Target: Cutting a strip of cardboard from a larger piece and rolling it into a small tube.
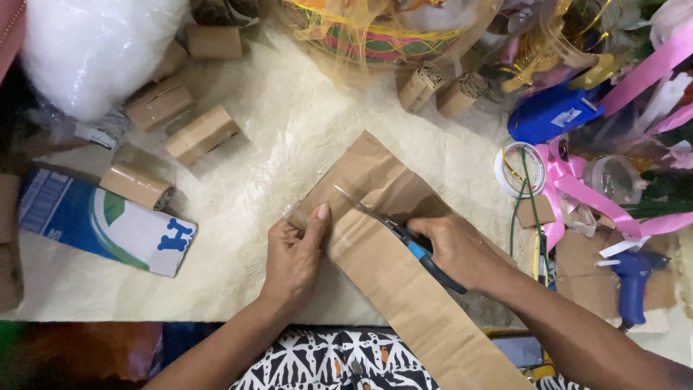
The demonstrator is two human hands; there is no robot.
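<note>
A long strip of brown cardboard [404,282] lies diagonally across the cream cloth [289,123]. My left hand [292,256] presses its left edge, thumb up, pinching a small clear piece of tape at the edge. My right hand [455,249] grips blue-and-black-handled scissors [404,235] whose open blades point up-left over the cardboard toward my left thumb.
Several cardboard rolls [198,133] lie at the upper left beside a white plastic bag [94,50]. A blue-and-white box [101,220] sits at the left. A tape roll [520,170], pink ribbon [577,191], a blue glue gun [634,282] and a basket [375,32] crowd the right and top.
</note>
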